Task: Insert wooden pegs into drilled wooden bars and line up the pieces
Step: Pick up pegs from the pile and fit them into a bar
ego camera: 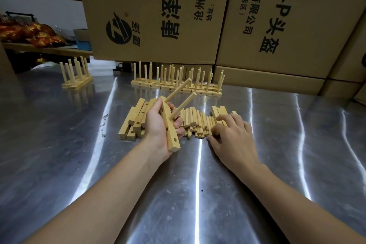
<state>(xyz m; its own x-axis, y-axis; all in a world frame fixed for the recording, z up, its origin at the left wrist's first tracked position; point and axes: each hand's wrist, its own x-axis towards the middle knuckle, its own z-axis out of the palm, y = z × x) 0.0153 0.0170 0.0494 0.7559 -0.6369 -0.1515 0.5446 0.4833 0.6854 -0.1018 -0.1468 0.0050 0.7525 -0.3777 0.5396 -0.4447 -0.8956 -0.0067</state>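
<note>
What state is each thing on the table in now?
left hand: grips the drilled bar.
drilled bar: tilted, two pegs inserted, side holes empty.
right hand: fingers rest on loose pegs.
loose pegs: lying piled.
blank bars: stacked, pegless.
finished bars: pegs upright, lined up.

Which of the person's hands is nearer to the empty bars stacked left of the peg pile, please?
Left. The left hand, gripping a pegged bar, is beside the stack; the right hand rests on the loose pegs further right.

The 2 forearms stretch forward. The left hand grips the drilled bar, palm inward; just right of the bar the right hand lies palm down, fingers loosely spread.
</note>
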